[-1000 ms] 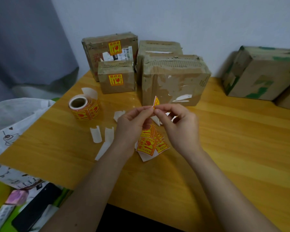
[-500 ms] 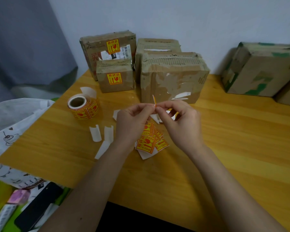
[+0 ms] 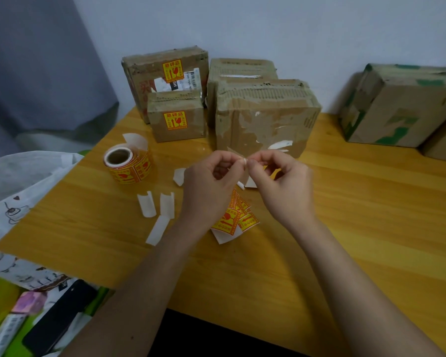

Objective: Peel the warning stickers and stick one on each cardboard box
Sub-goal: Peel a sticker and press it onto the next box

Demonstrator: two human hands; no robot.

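Note:
My left hand [image 3: 211,184] and my right hand [image 3: 281,181] meet above the table, both pinching one small sticker on its white backing [image 3: 244,161]; only a white edge of it shows. Below them lies a pile of yellow-and-red warning stickers [image 3: 236,217]. A sticker roll [image 3: 128,166] stands at the left. Two boxes at the back, a large one [image 3: 144,81] and a small one [image 3: 175,124], carry a yellow sticker. The torn box [image 3: 265,117] right behind my hands shows none on its front face, and neither does the box behind it [image 3: 240,68].
Several white backing strips [image 3: 155,210] lie on the wooden table [image 3: 371,215] left of my hands. Two more cardboard boxes, one with green markings [image 3: 402,106], stand at the far right. A white bag [image 3: 18,181] and a dark phone [image 3: 59,320] lie off the table's left edge.
The sticker between my fingertips showed a yellow face a second ago; only a white edge shows now. My hands stay in about the same place above the pile.

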